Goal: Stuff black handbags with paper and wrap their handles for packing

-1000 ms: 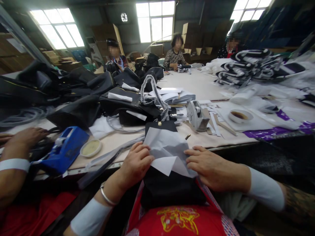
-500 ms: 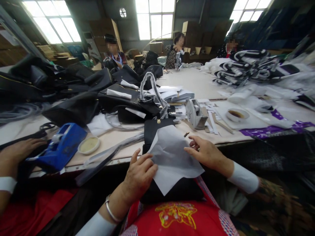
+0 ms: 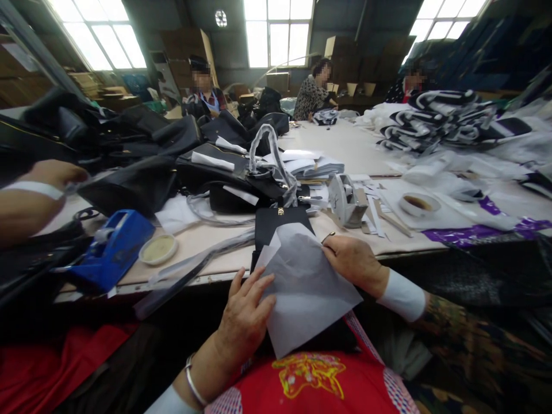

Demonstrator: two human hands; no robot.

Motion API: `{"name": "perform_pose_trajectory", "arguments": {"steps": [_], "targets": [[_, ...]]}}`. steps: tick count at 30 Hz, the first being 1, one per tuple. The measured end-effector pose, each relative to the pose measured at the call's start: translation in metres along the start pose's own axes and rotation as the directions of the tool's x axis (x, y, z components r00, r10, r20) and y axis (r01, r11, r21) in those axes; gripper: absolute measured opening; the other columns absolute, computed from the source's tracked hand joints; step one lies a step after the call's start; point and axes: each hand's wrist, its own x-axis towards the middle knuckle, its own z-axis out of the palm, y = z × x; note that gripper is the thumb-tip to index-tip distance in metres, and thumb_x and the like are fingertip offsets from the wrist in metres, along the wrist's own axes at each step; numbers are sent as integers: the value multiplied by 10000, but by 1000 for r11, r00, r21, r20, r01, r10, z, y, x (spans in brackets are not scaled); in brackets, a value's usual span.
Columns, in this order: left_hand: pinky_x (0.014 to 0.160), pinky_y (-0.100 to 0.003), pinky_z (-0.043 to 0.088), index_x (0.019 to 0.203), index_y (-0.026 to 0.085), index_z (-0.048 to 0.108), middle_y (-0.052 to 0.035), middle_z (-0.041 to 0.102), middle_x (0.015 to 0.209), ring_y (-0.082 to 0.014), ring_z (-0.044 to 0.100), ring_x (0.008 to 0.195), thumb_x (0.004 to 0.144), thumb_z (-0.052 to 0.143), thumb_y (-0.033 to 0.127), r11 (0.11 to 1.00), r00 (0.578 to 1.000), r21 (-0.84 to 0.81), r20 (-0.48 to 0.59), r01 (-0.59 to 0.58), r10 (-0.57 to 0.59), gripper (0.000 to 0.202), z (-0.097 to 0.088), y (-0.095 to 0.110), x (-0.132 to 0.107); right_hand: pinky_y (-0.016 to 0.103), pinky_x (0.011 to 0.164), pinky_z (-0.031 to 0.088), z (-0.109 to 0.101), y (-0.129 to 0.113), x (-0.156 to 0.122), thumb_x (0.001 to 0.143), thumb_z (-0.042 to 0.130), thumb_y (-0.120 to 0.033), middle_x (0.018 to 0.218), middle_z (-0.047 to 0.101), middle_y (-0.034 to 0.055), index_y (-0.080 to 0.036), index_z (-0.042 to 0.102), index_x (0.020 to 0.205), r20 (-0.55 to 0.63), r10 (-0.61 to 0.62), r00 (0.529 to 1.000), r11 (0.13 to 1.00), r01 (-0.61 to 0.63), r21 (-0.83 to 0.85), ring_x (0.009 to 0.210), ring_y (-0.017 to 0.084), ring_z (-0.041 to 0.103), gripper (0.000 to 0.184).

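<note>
A sheet of thin white paper lies over a black bag with a small gold clasp, on my lap against the table edge. My left hand rests on the sheet's left side, palm down with fingers spread. My right hand is closed at the sheet's upper right edge, its thumb and fingers pinching there. A small gold-coloured metal piece shows beside those fingertips; whether they also hold it is unclear. Most of the bag is hidden under the paper.
A blue tape dispenser, a round tape roll and a grey dispenser stand on the table. Black bags are heaped left, where a co-worker's arm reaches in. More people work across the table.
My right hand has moved left onto the paper's edge and closed. The sheet has shifted slightly downward and lies flatter. The co-worker's arm at left has moved up, away from the blue dispenser.
</note>
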Motion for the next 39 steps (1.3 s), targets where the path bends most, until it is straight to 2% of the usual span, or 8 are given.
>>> {"name": "perform_pose_trajectory", "arguments": {"steps": [11, 17, 22, 26, 30, 32, 34, 39], "targets": [[1141, -573, 292, 874, 202, 689, -101, 684, 1309, -320, 557, 1318, 931, 546, 143, 996, 996, 89, 82, 21, -29, 165, -4, -3, 3, 308, 708, 370, -8, -10, 31, 957, 484, -224, 913, 709, 114, -147, 641, 902, -115, -97, 989, 995, 92, -46, 837, 228, 647, 183], [999, -488, 412, 844, 184, 666, -67, 742, 1159, -296, 618, 1204, 915, 571, 132, 993, 994, 119, 98, 28, -40, 130, -4, 15, 14, 311, 634, 334, -14, -38, 77, 1000, 410, -189, 899, 718, 127, -132, 643, 1025, 39, -281, 959, 945, 284, -165, 776, 233, 657, 241], [841, -418, 528, 878, 187, 684, -93, 733, 1036, -244, 681, 945, 900, 605, 203, 973, 919, -126, 370, 194, -136, 83, -6, 44, 37, 310, 724, 356, -4, -56, 113, 953, 496, -128, 996, 713, 103, -162, 669, 1023, 128, -533, 836, 826, 547, -137, 900, 221, 650, 190], [908, -300, 558, 1182, 164, 666, -122, 691, 1221, -222, 680, 1064, 860, 687, 269, 799, 893, -541, 449, 261, 13, 339, -28, 57, 61, 350, 814, 350, 12, -54, 128, 954, 509, -135, 956, 694, 114, -139, 682, 972, 157, -720, 676, 657, 737, -158, 913, 234, 622, 174], [784, -252, 575, 1177, 172, 679, -68, 770, 987, -167, 724, 857, 920, 628, 263, 655, 928, -728, 357, 202, 110, 277, -47, 29, 88, 363, 855, 336, 27, -46, 129, 973, 506, -173, 924, 687, 92, -149, 687, 935, 153, -769, 621, 607, 784, -130, 899, 220, 597, 186], [755, -263, 573, 1114, 163, 692, -74, 770, 954, -159, 718, 807, 939, 594, 243, 726, 982, -669, 182, 162, -52, 216, -45, -1, 101, 369, 865, 333, 33, -44, 129, 974, 522, -204, 923, 687, 92, -149, 692, 932, 129, -779, 614, 604, 790, -107, 895, 219, 587, 183], [828, -325, 569, 1102, 165, 689, -94, 755, 1006, -193, 712, 894, 932, 590, 225, 871, 990, -471, 65, 138, -121, 206, -35, -31, 111, 379, 874, 333, 36, -43, 133, 969, 539, -223, 922, 686, 102, -138, 699, 931, 99, -781, 617, 610, 787, -91, 897, 224, 581, 185], [1094, -520, 433, 1278, 164, 624, -182, 589, 1412, -327, 543, 1315, 915, 638, 363, 999, 962, -34, 273, 24, -14, 415, 9, -55, 105, 397, 876, 359, 23, -40, 137, 954, 543, -170, 931, 695, 120, -128, 708, 927, 72, -701, 709, 700, 704, -120, 929, 247, 593, 173]]}}
